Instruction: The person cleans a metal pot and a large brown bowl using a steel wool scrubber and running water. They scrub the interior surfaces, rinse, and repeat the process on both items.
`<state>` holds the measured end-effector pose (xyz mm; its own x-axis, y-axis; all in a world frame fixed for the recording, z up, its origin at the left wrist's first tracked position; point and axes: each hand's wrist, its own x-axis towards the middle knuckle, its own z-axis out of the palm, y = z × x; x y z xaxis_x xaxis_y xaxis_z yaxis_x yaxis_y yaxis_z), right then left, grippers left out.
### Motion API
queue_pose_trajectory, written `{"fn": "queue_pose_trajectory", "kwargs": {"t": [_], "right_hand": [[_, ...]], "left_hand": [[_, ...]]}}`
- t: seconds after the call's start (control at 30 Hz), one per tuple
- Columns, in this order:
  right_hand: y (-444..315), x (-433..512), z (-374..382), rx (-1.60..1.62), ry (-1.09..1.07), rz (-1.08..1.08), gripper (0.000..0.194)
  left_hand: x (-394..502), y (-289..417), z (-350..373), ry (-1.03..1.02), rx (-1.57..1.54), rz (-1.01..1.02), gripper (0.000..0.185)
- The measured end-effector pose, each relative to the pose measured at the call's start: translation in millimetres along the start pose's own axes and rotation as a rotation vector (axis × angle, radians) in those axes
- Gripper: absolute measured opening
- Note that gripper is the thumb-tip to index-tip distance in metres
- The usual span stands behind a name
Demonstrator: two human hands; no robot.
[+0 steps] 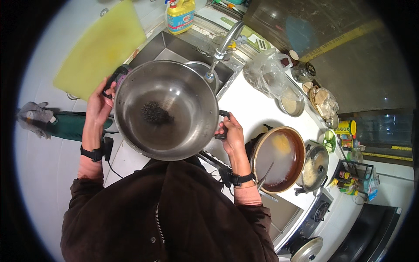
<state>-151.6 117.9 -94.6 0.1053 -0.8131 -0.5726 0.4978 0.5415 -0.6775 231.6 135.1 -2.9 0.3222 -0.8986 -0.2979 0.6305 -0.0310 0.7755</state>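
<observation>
A large, deep stainless-steel pan (188, 131) is held up in front of my body, over the near edge of the sink. My left hand (99, 104) grips its black side handle (113, 80). On the opposite side, the fingers of my right hand (233, 132) are wrapped around the other black handle (224, 113). Inside the pan lies a dark, grainy clump (155, 113); I cannot tell what it is made of. Behind the pan's far rim, the faucet (226, 42) hangs over the stainless-steel sink (170, 42). A metal basin (201, 67) in the sink is partly hidden by the pan.
Right of me stands a brown pot (299, 157) of cloudy liquid with a utensil in it, beside a glass-lidded pot (316, 167). A plastic bag (266, 73) and metal bowl (291, 103) sit on the white counter (237, 98). A yellow cutting board (101, 52) is at left.
</observation>
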Motion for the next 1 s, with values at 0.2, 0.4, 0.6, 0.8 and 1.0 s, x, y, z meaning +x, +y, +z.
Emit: {"fn": "queue_pose_trajectory", "kwargs": {"t": [0.2,0.4,0.6,0.8,1.0], "right_hand": [[18.2,50.0,25.9,0.132,-0.079,0.166,0.025],[36.9,100.7,16.0,0.205,0.002,0.243,0.021],[48.3,126.7,7.2,0.250,0.050,0.290,0.014],[32.3,123.1,1.0,0.249,0.200,0.163,0.018],[5.1,100.3,-1.7,0.189,0.220,0.042,0.014]], "left_hand": [[40.4,37.4,25.1,-0.037,0.116,0.021,0.022],[112.5,36.5,54.3,-0.097,0.182,-0.196,0.017],[201.7,8.6,85.8,-0.086,0.306,-0.355,0.016],[240.2,-12.1,101.7,-0.205,0.247,-0.401,0.013],[234.2,-16.0,75.1,-0.333,0.228,-0.447,0.009]]}}
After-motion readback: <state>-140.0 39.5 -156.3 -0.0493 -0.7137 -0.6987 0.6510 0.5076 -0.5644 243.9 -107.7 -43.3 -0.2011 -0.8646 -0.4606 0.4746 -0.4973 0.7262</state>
